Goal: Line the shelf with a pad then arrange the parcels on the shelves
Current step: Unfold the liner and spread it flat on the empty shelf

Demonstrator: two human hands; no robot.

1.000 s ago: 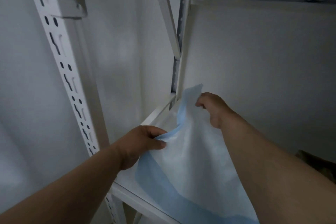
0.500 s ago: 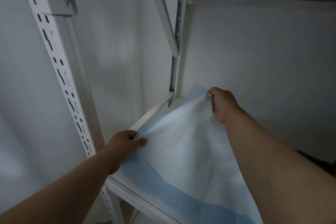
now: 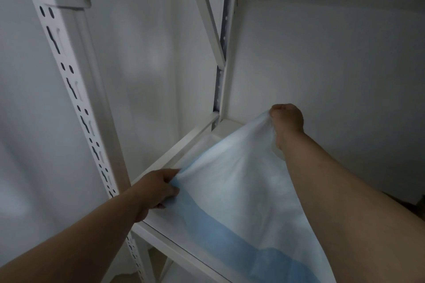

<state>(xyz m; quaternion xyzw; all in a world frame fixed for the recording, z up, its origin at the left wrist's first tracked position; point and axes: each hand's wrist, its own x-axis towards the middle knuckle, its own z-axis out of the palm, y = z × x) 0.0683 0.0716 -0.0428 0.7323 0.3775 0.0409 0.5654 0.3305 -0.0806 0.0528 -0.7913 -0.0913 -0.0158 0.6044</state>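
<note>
Dim, bluish, soft blur, wide-angle edge bending

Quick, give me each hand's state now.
Left hand: grips the pad at its near-left edge.
Right hand: grips the pad's far edge, lifted.

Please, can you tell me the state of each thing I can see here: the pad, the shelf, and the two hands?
pad: held up by two edges, not yet lying flat on the shelf
shelf: white, partly covered by the pad, far left corner bare
left hand: pinches the near left edge of the pad
right hand: grips the far edge of the pad, raised above the shelf
</note>
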